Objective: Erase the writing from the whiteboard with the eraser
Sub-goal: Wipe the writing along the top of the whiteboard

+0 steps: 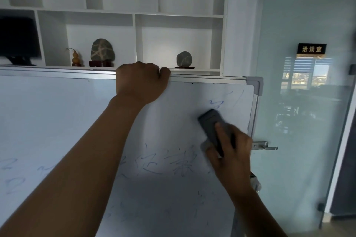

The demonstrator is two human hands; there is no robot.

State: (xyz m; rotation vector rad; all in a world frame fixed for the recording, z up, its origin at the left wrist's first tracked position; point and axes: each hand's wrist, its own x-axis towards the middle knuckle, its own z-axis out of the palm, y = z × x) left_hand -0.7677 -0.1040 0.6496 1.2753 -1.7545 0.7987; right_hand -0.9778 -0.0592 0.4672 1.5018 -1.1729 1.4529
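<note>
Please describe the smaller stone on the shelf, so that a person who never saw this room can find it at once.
Look at the white shelf unit behind the whiteboard. In its lowest visible row, the right compartment holds one small grey stone on a flat dark base, just above the board's top edge, right of the left hand. Its neighbour, the bigger stone, is taller, has pale veins and stands beside a gourd.

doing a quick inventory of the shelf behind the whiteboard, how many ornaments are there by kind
stones on stands: 2 (large stone, small stone)
gourd: 1 (gourd)
total: 3
</note>
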